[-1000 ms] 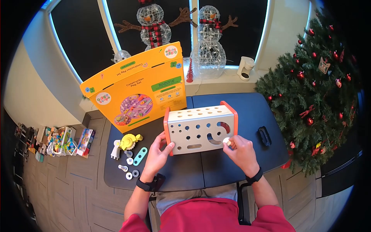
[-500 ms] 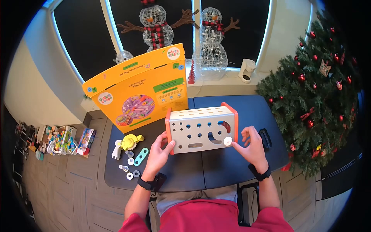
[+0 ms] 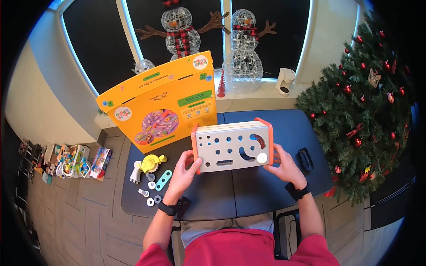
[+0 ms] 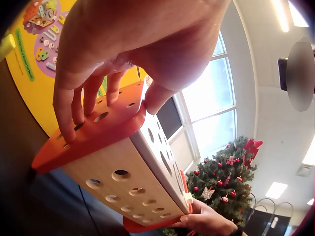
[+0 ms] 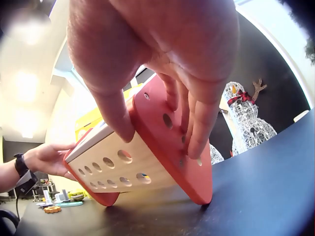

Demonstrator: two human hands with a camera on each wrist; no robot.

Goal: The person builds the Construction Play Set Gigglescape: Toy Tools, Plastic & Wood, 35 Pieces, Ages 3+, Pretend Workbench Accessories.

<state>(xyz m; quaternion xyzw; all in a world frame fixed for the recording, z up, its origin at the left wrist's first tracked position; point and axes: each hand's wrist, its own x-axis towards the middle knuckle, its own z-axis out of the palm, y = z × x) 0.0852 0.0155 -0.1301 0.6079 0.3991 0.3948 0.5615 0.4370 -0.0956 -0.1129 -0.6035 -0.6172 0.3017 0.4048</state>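
Observation:
A toy workbench (image 3: 228,153) with a pale holed front, wooden sides and orange-red end panels is held at both ends above the front of the table. My left hand (image 3: 184,170) grips its left end panel (image 4: 98,118), thumb on the front and fingers spread along the outside. The right hand (image 3: 287,170) holds the right end panel (image 5: 170,137), its thumb at the edge and fingers on the outer face. A white round-headed peg (image 3: 262,158) sits in the front's lower right corner, beside the right thumb.
Left on the dark table (image 3: 213,199) lie a yellow toy piece (image 3: 151,163), a teal holed strip (image 3: 163,180) and several bolts and nuts. The yellow box (image 3: 164,106) stands behind them. A black ring-shaped object (image 3: 305,158) lies at right, near a Christmas tree (image 3: 359,106).
My right hand has let go of the white peg, leaving it in the front panel, and has moved to grip the right end panel. The left hand keeps its hold; the workbench tilts slightly.

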